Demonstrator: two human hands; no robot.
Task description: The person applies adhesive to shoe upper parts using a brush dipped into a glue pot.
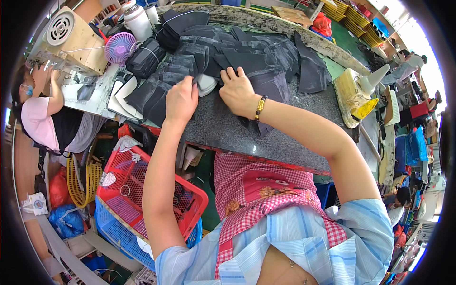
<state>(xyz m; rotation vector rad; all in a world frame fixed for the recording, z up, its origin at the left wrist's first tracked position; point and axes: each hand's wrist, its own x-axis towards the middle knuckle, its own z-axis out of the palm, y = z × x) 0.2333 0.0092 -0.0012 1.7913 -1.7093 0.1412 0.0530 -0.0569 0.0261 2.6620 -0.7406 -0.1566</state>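
Observation:
Dark grey-black flat cut pieces, seemingly sheet material with whitish chalky marks, lie in overlapping rows on the worktop. At the near edge of the rows, my left hand is closed, thumb and fingers pinching the edge of one black piece. My right hand rests to its right, fingers slightly apart over the black pieces; its thumb is mostly hidden. A white rounded piece shows between my hands. Below my right wrist, a dark tip sticks out over the worktop.
A glue pot with a cone-shaped top stands at the right. A purple fan, white flask and white curved pieces lie left. Red and blue baskets sit below. A co-worker sits far left.

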